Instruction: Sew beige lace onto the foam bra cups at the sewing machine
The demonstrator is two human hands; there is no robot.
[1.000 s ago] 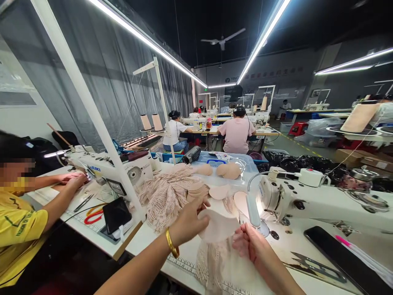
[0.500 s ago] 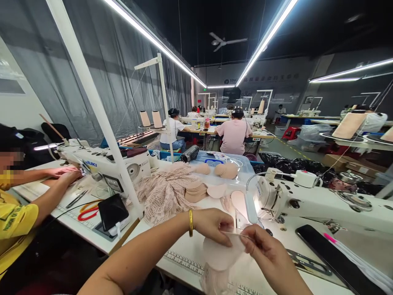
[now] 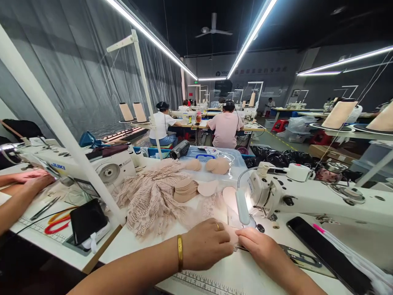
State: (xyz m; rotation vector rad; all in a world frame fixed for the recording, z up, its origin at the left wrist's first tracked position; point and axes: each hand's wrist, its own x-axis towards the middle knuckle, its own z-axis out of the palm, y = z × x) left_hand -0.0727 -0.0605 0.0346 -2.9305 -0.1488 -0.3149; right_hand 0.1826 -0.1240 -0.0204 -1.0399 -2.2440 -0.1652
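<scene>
Below the sewing machine's needle end, my left hand (image 3: pixel 210 245), with a gold bracelet and ring, curls over a thin beige bra pad (image 3: pixel 231 232) with sheer fabric. My right hand (image 3: pixel 259 246) pinches the right edge of that piece between thumb and fingers. Most of the piece is hidden under my left hand. The white sewing machine (image 3: pixel 310 190) stands to the right, a lit lamp (image 3: pixel 242 208) beside its needle area. Left of it lie a heap of beige lace (image 3: pixel 150 205) and a stack of round beige pads (image 3: pixel 185 190).
A black phone (image 3: pixel 325 250) and a metal plate (image 3: pixel 299 256) lie right of my hands. A clear plastic bin (image 3: pixel 236 157) with more pads stands behind the table. At left are a co-worker's hands (image 3: pixel 33 178), a second sewing machine (image 3: pixel 82 166) and red-handled scissors (image 3: pixel 58 224).
My hands have lowered the pad from its raised position and brought it near the needle area. The left hand now covers most of it. The view has turned to the right.
</scene>
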